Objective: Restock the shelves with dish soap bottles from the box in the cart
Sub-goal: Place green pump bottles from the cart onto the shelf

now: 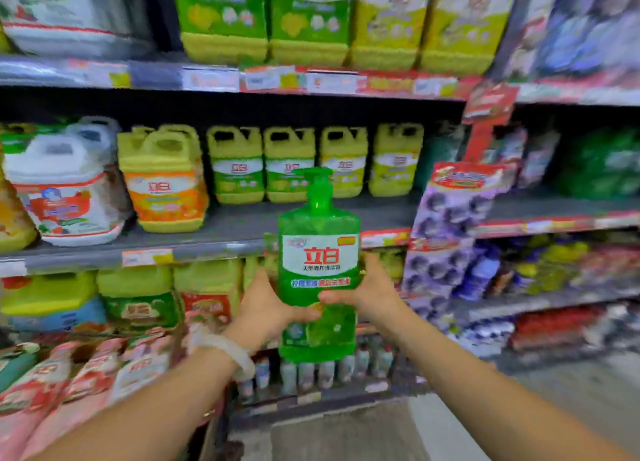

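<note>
Both hands, left [266,305] and right [370,294], wrap their grip round an upright green bottle [318,270] before the shelf [221,246].

Pump bottle [318,270]: translucent bright green throughout, pump head the same green; white label panel with red characters, a small orange-yellow patch at its top corner, and a lower line of white and red lettering.

Middle shelf [207,249]: grey, its edge strip carrying red, white and yellow price tags.

Jugs [289,164] behind: yellow bodies, labels banded white and green.

Larger jug [164,180]: yellow, label orange with a white band and red mark.

White jug [64,187]: red trim and a red-and-blue label.

Hanging packs [446,225]: purple, patterned with dark rounds, red header.

Wristband [228,351]: white.
</note>
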A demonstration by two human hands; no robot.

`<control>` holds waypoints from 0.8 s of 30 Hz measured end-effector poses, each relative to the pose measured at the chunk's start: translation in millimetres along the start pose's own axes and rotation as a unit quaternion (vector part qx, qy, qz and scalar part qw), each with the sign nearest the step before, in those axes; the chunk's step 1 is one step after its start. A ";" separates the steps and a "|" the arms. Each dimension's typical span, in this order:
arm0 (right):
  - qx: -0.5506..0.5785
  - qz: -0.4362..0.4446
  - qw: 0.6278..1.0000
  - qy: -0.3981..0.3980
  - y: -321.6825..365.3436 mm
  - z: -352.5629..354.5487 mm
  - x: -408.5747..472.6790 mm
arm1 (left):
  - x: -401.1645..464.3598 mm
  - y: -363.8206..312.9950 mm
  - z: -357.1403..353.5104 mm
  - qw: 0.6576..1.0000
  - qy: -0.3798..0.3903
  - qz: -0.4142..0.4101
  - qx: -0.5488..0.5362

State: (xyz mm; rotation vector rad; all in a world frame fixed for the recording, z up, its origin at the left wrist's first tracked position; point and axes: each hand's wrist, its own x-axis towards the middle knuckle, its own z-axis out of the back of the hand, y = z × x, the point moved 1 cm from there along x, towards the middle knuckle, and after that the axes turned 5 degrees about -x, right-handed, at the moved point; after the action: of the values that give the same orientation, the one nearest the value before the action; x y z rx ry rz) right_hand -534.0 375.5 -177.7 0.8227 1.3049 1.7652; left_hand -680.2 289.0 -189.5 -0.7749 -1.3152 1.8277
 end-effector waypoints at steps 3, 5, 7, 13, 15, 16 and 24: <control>0.000 0.005 0.998 -0.066 -15.6 84.1 -21.8 | -8.2 -35.7 -80.2 0.997 0.056 -0.044 -0.018; 0.003 0.001 0.994 -0.110 -21.1 133.7 -37.2 | -12.1 -58.5 -129.4 0.993 0.094 -0.073 -0.024; -0.004 -0.003 0.988 -0.155 -30.5 183.6 -50.1 | -12.9 -78.0 -179.2 0.987 0.129 -0.099 -0.014; -0.025 -0.030 0.963 -0.265 -69.6 317.7 -62.4 | 4.2 -115.9 -328.0 0.962 0.225 -0.154 -0.025; -0.024 -0.043 0.955 -0.293 -89.9 360.6 -54.5 | 14.9 -125.4 -379.0 0.955 0.247 -0.163 -0.032; -0.024 -0.049 0.950 -0.308 -98.9 381.5 -50.2 | 19.9 -130.5 -403.7 0.952 0.255 -0.168 -0.030; -0.046 -0.059 0.932 -0.355 -141.6 570.6 31.6 | 98.3 -203.1 -596.9 0.936 0.286 -0.206 -0.027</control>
State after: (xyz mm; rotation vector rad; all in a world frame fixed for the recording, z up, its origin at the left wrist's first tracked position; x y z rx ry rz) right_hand -36.7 690.4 -161.6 1.1578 0.7600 1.2344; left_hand -204.7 714.3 -174.3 -0.8948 -1.0414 1.1215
